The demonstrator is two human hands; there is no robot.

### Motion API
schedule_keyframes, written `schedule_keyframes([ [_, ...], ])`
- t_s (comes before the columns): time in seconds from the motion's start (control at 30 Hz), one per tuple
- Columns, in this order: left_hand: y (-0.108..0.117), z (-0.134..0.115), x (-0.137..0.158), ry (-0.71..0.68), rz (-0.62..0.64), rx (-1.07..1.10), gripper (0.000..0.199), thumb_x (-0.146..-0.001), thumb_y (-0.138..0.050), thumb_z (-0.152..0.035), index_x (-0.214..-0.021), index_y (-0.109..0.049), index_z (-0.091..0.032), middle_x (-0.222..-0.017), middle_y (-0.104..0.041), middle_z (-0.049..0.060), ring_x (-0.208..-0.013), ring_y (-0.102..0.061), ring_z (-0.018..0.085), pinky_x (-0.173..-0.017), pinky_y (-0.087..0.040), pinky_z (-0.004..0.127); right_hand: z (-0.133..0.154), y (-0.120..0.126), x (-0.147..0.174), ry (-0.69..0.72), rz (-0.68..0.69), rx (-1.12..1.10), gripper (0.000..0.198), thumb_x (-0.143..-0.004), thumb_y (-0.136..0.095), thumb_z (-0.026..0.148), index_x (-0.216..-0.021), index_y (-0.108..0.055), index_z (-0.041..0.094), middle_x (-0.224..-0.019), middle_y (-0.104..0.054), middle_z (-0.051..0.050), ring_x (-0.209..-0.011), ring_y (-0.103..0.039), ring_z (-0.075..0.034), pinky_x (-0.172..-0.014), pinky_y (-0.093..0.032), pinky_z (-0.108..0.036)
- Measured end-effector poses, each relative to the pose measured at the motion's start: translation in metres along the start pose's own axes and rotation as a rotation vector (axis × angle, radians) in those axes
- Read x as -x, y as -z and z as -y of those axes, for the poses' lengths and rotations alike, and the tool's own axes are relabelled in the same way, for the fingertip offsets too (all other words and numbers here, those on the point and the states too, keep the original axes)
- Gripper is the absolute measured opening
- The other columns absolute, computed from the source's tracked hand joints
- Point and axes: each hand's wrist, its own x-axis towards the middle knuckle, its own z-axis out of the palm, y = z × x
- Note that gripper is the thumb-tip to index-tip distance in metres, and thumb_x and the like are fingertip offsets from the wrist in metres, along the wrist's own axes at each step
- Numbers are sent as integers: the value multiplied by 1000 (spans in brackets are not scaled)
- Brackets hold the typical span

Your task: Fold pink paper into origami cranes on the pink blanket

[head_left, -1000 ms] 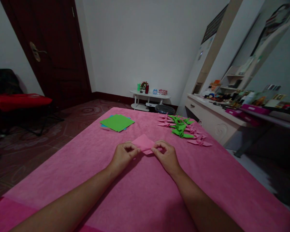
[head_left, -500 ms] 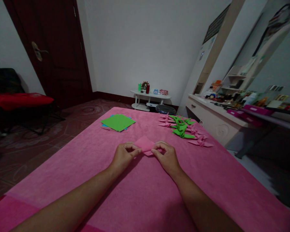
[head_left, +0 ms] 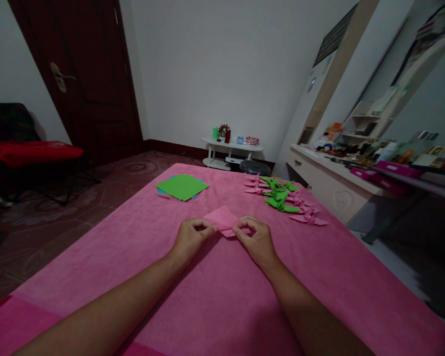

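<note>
A folded piece of pink origami paper [head_left: 222,218] sits between my two hands, just above or on the pink cloth; I cannot tell which. My left hand [head_left: 195,236] pinches its left edge between thumb and fingers. On the opposite side my right hand [head_left: 255,238] grips the right edge in the same way. The paper is roughly diamond-shaped, with a folded layer along its near side. Parts of its side corners are hidden behind my fingers.
The pink-covered table [head_left: 215,301] bears a stack of square paper [head_left: 182,187], green on top, at the far left. Several pink and green paper cranes [head_left: 280,198] lie at the far right. Beyond stands a white side table [head_left: 232,144]; a cluttered dresser [head_left: 330,173] is to the right.
Both hands keep their pinch on the pink paper, which has tilted or shifted very slightly. The whole view has moved a little; the stack and the cranes lie as before.
</note>
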Motion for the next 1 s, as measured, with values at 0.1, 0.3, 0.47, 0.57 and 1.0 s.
schedule_keyframes([
  [0.1, 0, 0, -1, -4, -8, 7, 20, -60, -74, -30, -62, -69, -11, -59, -65, 4, -52, -51, 11, -50, -35, 20, 0, -1, 0, 1, -4, -7, 8, -73, -62, 13, -68, -61, 19, -74, -62, -3, -74, -60, -17, -71, -46, -28],
  [0.3, 0, 2, -1, 1, -21, 13, 19, -60, -73, -29, -63, -69, -11, -60, -65, 4, -52, -51, 11, -49, -35, 20, 0, -3, 1, 7, -27, -15, 8, -72, -62, 12, -68, -61, 18, -73, -63, -3, -73, -60, -17, -70, -47, -28],
  [0.47, -1, 1, -1, 8, -38, 17, 19, -59, -74, -30, -61, -69, -11, -58, -64, 4, -51, -51, 10, -49, -35, 20, 2, -4, 1, -9, -33, -14, 8, -72, -61, 13, -67, -61, 19, -71, -63, -3, -71, -61, -17, -69, -47, -27],
  [0.57, -1, -1, -1, 10, -43, 18, 19, -59, -74, -30, -60, -68, -11, -57, -63, 3, -50, -51, 10, -48, -35, 20, 2, -5, 2, -29, -41, -29, 7, -72, -61, 14, -66, -62, 19, -71, -64, -3, -71, -61, -18, -68, -48, -27],
  [1.0, -1, 2, -2, -17, -52, -12, 20, -61, -71, -29, -58, -62, -11, -54, -59, 1, -48, -47, 8, -46, -33, 19, 2, -8, 5, -92, -79, -97, 9, -70, -61, 17, -63, -56, 19, -67, -62, -1, -67, -60, -16, -66, -47, -26],
])
